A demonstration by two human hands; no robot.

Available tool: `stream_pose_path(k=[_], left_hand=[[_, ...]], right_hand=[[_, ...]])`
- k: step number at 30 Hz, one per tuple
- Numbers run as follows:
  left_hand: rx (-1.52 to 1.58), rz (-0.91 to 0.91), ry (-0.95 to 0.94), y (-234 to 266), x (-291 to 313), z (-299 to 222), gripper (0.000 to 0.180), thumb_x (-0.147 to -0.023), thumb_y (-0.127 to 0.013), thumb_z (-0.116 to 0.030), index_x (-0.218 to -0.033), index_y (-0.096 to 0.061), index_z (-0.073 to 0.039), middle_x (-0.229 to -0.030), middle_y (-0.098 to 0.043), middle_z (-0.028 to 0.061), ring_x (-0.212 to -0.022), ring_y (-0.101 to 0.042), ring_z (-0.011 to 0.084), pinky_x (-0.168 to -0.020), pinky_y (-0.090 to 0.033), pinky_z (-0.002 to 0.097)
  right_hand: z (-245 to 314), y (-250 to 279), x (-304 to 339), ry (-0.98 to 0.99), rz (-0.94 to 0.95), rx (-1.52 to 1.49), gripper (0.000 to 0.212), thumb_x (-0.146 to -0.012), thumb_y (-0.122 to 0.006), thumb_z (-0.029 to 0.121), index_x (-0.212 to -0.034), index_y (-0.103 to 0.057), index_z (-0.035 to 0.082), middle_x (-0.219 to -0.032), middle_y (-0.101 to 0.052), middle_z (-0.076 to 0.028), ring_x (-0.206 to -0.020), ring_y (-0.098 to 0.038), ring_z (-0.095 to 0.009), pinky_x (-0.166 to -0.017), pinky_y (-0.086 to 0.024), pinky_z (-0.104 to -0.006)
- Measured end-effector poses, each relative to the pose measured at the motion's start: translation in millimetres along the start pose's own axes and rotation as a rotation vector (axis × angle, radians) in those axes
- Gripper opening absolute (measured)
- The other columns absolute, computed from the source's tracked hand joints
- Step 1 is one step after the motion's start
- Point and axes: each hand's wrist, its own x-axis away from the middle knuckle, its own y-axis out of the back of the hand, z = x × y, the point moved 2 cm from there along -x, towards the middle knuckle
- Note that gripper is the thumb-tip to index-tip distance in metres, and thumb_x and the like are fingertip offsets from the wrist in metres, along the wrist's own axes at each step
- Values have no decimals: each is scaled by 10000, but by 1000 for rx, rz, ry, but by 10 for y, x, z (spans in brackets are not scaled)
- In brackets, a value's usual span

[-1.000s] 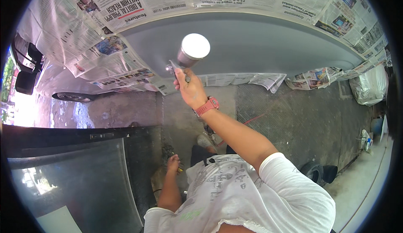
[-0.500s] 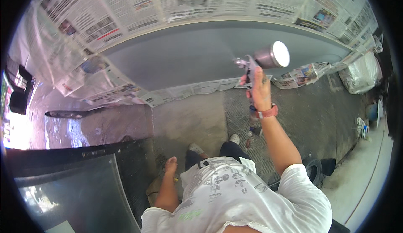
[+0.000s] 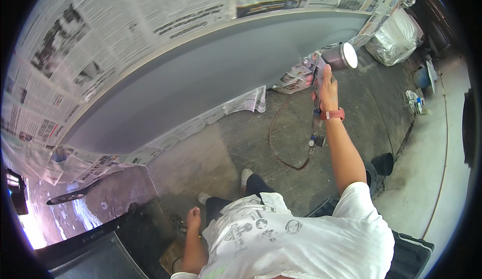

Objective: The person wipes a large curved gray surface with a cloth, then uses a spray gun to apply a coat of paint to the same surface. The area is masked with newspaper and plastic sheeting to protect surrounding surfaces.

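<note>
My right hand [image 3: 329, 94], with a red watch on its wrist, is closed round the grip of a spray gun [image 3: 318, 72]. A metal cup with a white lid [image 3: 349, 56] is fixed to the gun and tilts to the right. From the bottom of the grip hang fittings and a thin hose [image 3: 302, 168]. The gun's front points at the right part of a long smooth grey panel [image 3: 216, 70], apart from it. Down at my left side hangs my left hand [image 3: 194, 217], its fingers loosely curled with nothing visible in them.
Newspaper sheets [image 3: 175, 8] mask the area above and below the panel. A plastic-wrapped bundle [image 3: 394, 38] lies at the far right. Beside my right arm stand a black bucket [image 3: 383, 164] and a tyre. A dark glass-topped object [image 3: 95, 259] is at lower left.
The view has turned and shifted toward the panel's right end. My right hand has carried the spray gun rightward along the panel. More of the hose shows. My left hand still hangs low.
</note>
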Motion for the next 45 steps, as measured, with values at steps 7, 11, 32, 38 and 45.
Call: stream_pose_path(k=[7, 11, 32, 38, 45], left_hand=[[-166, 22, -47, -281, 270, -8, 449, -1020, -632, -335, -1352, -634, -31, -1315, -671, 192, -1214, -642, 309, -1044, -481, 412], [-208, -15, -2, -225, 551, -143, 472, -1023, -620, -358, -1361, -628, -29, -1321, -664, 202, -1226, -639, 320, -1049, -481, 414], [-215, 15, -14, 354, 479, -158, 487, -1032, -599, -403, -1388, -612, -71, -1317, -687, 177, -1242, -646, 300, -1056, -477, 391], [-149, 58, -64, 978, 236, 261, 474, -1035, -587, -408, -1388, -614, -94, -1322, -690, 155, -1222, -658, 301, -1049, -483, 392], [136, 2, 242, 1916, 28, 1190, 491, -1014, -614, -435, -1382, -623, -110, -1327, -688, 131, -1181, -680, 281, -1040, -494, 399]], right_hand=[[-146, 718, -1014, -40, -142, -46, 703, -1032, -445, 648, -1060, -677, -15, -791, -723, -108, -627, -701, -189, -411, -453, -289], [-315, 1156, -1628, 4, -264, -13, 729, -1025, -433, 670, -1010, -696, -11, -744, -715, -97, -596, -698, -185, -414, -463, -304], [-689, -1742, 1623, -144, 323, -119, 546, -1082, -439, 526, -1209, -624, 28, -841, -690, -47, -717, -671, -117, -413, -431, -218], [-420, -3337, 3018, -134, 548, -108, 415, -1079, -538, 352, -1136, -639, -46, -787, -694, -69, -711, -641, -127, -705, -515, -308], [-410, -4760, 4323, -183, 766, -161, 481, -1072, -553, 413, -1193, -618, -48, -832, -711, -95, -775, -681, -154, -734, -528, -313]])
